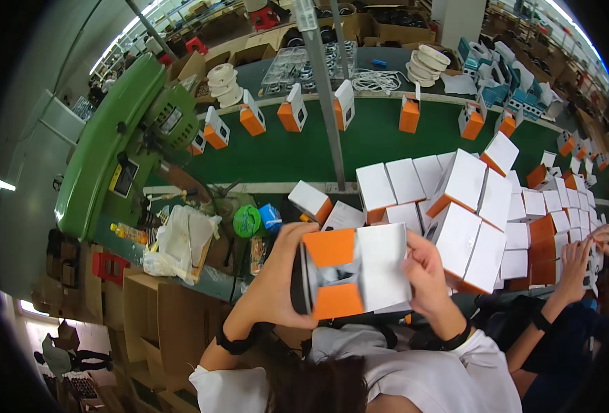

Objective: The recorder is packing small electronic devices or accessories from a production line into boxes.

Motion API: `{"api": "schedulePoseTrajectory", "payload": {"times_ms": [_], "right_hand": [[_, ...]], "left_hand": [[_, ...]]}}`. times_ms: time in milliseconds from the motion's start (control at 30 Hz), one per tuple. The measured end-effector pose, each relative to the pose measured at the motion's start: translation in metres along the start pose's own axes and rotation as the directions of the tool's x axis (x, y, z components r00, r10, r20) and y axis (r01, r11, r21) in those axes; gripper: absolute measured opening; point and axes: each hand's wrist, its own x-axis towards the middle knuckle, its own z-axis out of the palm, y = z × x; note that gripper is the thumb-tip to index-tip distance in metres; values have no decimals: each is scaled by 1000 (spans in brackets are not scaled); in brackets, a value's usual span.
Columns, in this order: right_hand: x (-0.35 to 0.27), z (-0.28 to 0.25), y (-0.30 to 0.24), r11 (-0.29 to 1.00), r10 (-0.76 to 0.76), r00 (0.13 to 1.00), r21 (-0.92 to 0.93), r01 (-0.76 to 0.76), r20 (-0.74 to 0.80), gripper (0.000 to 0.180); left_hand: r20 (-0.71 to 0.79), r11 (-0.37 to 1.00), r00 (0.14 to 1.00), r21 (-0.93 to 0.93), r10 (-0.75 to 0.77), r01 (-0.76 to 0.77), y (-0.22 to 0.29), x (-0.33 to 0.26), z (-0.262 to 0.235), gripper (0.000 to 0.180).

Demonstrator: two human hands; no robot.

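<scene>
At a workshop's green conveyor belt (270, 158) lined with open-lidded boxes (254, 122), a person's left hand (277, 282) grips one end of an orange-and-white box (370, 270), flaps not yet shut, its white side clasped by the right hand's (427, 272) fingers, left of piled boxes (452, 237) apparently closed. Its contents blur; some left fingers are hidden.

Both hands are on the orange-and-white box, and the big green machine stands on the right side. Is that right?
Not quite: the green machine stands on the left, as the head view shows. The left hand and right hand are indeed on the orange-and-white box.
</scene>
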Motion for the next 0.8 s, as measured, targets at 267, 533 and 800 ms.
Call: {"api": "schedulePoseTrajectory", "payload": {"times_ms": [267, 533, 800], "right_hand": [[9, -27, 11, 923, 343, 725, -73, -377, 597, 66], [-6, -65, 37, 826, 506, 580, -167, -538, 638, 60], [1, -66, 36, 762, 581, 579, -134, -633, 571, 61]], "left_hand": [[-69, 810, 955, -550, -289, 205, -188, 75, -30, 122], [144, 610, 888, -679, -437, 410, -386, 186, 29, 121], [117, 929, 922, 53, -369, 365, -401, 175, 39, 117]]}}
